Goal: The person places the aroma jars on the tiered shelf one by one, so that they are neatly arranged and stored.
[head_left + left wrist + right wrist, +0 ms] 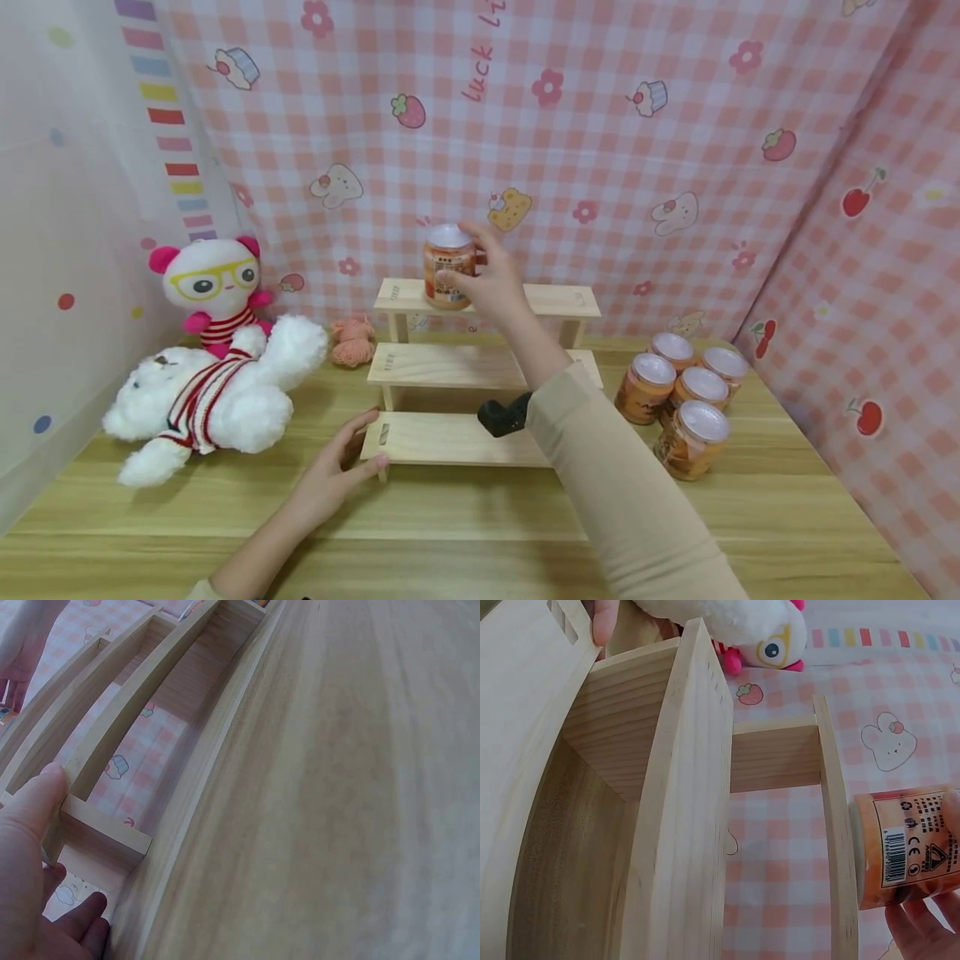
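In the head view the right hand grips an orange-labelled jar with a clear lid, at the left part of the top tier of a three-tier wooden shelf. The right wrist view shows the jar upright against the top board, with fingers around it. At the bottom tier's left end, the left hand holds the board's edge; in the left wrist view the left hand has its thumb on the wood and its fingers beneath.
Several similar jars stand right of the shelf. At the left lie a white plush toy and a pink-and-white plush, with a pink yarn bundle beside the shelf. A patterned cloth hangs behind.
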A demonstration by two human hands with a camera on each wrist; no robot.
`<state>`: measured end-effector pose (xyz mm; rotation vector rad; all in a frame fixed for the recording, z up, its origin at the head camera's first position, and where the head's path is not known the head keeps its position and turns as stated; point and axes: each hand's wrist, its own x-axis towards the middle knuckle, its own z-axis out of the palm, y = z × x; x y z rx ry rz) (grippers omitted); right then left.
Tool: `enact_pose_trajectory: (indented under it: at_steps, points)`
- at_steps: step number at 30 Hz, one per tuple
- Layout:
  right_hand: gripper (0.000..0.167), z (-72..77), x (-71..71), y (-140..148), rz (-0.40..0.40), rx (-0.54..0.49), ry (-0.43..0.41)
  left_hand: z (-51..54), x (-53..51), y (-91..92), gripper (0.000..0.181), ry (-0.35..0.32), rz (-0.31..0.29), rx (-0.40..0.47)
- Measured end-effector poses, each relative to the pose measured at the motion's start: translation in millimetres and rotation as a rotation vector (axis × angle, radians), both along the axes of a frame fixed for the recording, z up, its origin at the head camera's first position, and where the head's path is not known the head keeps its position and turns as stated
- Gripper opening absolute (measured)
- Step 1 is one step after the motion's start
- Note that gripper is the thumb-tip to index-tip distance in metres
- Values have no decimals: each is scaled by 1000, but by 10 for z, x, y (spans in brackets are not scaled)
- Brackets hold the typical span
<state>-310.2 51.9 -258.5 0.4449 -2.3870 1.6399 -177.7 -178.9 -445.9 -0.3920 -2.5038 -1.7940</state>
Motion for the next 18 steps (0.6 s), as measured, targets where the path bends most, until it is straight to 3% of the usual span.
enact_pose_trajectory:
  at_steps: [12, 18]
  points:
    - [78, 3, 24, 27, -11, 48, -11, 22, 1, 2, 68, -27, 0, -10]
    - [76, -45, 107, 125, -26, 41, 32, 21, 14, 5, 68, -34, 1, -15]
